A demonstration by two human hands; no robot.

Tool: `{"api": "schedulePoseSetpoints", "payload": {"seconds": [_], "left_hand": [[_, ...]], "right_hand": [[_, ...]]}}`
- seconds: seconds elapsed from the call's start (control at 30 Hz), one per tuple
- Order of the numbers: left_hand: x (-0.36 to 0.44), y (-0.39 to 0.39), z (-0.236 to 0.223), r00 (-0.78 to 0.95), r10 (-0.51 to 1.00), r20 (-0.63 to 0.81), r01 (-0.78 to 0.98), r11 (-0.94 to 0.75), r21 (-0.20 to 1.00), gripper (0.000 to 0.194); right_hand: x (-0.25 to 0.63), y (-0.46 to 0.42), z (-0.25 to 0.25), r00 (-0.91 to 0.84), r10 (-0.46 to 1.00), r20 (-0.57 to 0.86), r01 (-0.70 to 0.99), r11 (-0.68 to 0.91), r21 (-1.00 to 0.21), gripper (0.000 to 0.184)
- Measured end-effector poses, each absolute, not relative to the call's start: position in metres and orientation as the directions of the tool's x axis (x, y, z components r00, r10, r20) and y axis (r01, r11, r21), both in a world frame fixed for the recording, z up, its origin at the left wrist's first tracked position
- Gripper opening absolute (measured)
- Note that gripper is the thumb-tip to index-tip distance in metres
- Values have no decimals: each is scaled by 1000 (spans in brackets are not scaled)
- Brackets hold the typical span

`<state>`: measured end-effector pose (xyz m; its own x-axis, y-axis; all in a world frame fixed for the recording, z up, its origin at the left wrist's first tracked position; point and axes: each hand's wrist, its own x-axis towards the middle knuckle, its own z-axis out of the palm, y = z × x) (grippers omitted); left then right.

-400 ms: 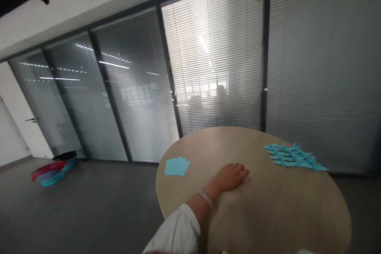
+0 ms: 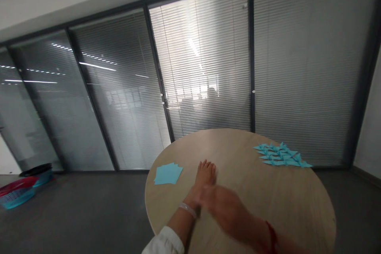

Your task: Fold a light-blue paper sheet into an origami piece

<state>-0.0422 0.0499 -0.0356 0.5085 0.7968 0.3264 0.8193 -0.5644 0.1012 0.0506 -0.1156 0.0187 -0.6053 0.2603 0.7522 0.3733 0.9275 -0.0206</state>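
Observation:
My left hand (image 2: 205, 174) rests on the round wooden table (image 2: 235, 145), palm down, its fingers stretched away from me and nothing in it. A clear band circles its wrist. Across the left wrist, in front of it, comes my right hand (image 2: 228, 208), with a red band at its wrist; motion smears its fingers, and whether it touches the left arm I cannot tell. To the left of my left hand lies a stack of light blue paper sheets (image 2: 168, 174). Several folded blue paper cranes (image 2: 281, 154) stand in rows near the table's right far edge.
Glass partitions with blinds (image 2: 205, 55) run behind the table. On the grey floor at far left are a blue basket with a red rim (image 2: 18, 194) and a blue basin with a black top (image 2: 41, 172).
My left hand has shifted left, nearer the paper stack, fingers now pointing forward. My right hand has come into view from the lower right. The view has turned a little to the right.

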Motion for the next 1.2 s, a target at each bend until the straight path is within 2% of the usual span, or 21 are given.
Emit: {"api": "schedulePoseSetpoints", "payload": {"seconds": [0.03,0.07,0.13,0.2,0.33,0.43,0.53,0.8,1.07,1.2], "left_hand": [[-44,49,-36,516,802,302,826,-559,72,40],[-46,47,-36,519,790,326,825,-563,50,42],[-45,42,-35,517,787,336,829,-559,34,47],[-42,37,-33,550,771,321,809,-587,22,48],[-45,23,-34,574,770,279,797,-604,24,46],[-60,8,-39,593,773,226,782,-619,67,46],[-76,-6,-45,598,772,213,769,-628,116,45],[-65,22,-40,458,754,471,809,-573,129,36],[-46,59,-43,507,582,636,745,-667,16,34],[-47,72,-41,476,545,690,691,-717,90,39]], "right_hand": [[70,-93,11,-545,340,766,459,886,-66,42],[88,-73,2,-399,481,781,627,764,-150,44],[117,-40,-17,-203,675,709,840,493,-229,37],[133,-20,-33,-149,782,605,903,357,-239,37],[142,-13,-48,-106,877,470,942,240,-236,40],[146,-20,-53,-123,894,431,949,233,-212,39],[151,-29,-58,-123,879,461,953,234,-191,40],[149,-20,-64,-74,820,568,951,230,-207,44],[164,4,-77,-38,811,583,965,181,-189,41],[161,3,-73,-30,821,571,964,175,-200,42]]}}
